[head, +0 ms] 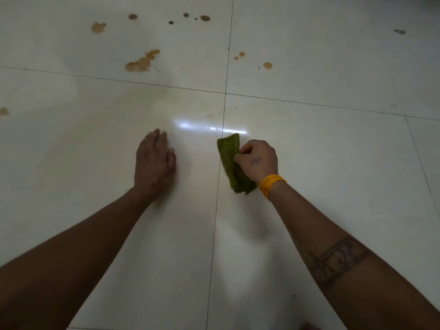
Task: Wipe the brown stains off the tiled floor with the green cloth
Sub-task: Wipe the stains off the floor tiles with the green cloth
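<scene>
My right hand (258, 160) grips a folded green cloth (229, 153) that lies on the white tiled floor (309, 144), just right of a grout line. My left hand (154, 163) rests flat on the floor, fingers straight, a short way left of the cloth. Brown stains dot the far tiles: a large elongated one (140, 63), a blotch (98, 27) further left, small spots (204, 18) near the top, and round spots (267, 65) on the right tile. Another stain (3, 111) sits at the left edge.
Grout lines cross at a point (225, 93) just beyond my hands. A dark speck (399, 31) lies far right, and a thin scratch-like mark (389, 107) sits on the right tile. A bright light reflection (212, 128) glares beyond the cloth.
</scene>
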